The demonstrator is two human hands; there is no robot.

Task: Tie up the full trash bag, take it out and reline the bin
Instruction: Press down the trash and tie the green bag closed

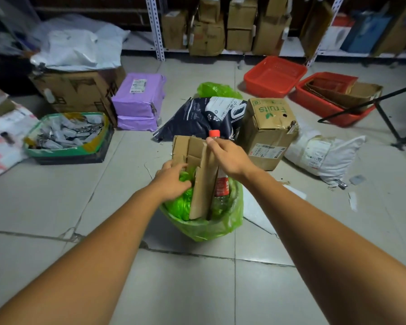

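A bin lined with a green trash bag (pixel 217 227) stands on the tiled floor in front of me, its rim folded over the outside. Flattened cardboard (pixel 203 181) sticks up out of it, beside a clear plastic bottle (pixel 221 184) with a red cap and red label. My left hand (pixel 171 181) presses on crumpled green plastic and the cardboard's lower left part inside the bin. My right hand (pixel 229 156) grips the top edge of the cardboard next to the bottle's cap. The bin's body is hidden by the bag.
Behind the bin lie a dark printed bag (pixel 197 118), a "Fruits" carton (pixel 267 130) and a loose green bag (pixel 217 90). Purple parcels (pixel 138 102) and a green crate (pixel 68 134) sit left, red baskets (pixel 274 76) and a tripod leg (pixel 389 123) right. White sacks (pixel 326 156) lie nearby.
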